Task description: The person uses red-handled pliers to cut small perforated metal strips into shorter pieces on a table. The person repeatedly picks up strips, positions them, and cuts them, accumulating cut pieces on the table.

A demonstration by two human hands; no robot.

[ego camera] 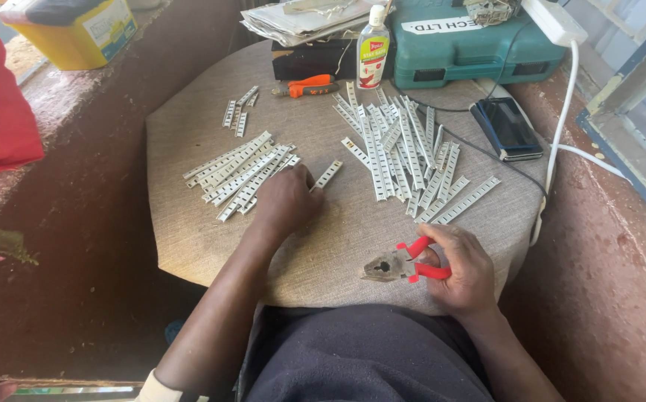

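Note:
My right hand (463,269) grips red-handled pliers (401,264), jaws pointing left, low over the near edge of the cloth-covered table (338,231). My left hand (287,199) rests on the cloth with its fingertips on the end of one white perforated strip (328,175). To its left lies a neat row of white strips (240,175). A loose heap of longer white strips (405,152) spreads across the right half of the table.
A few short strips (237,112) lie at the back left. Orange-handled pliers (304,87), a small bottle (373,50), a teal tool case (472,45), stacked papers (304,21) and a phone (507,126) sit along the back. A white cable (561,126) hangs right. A yellow tub (74,30) stands on the ledge.

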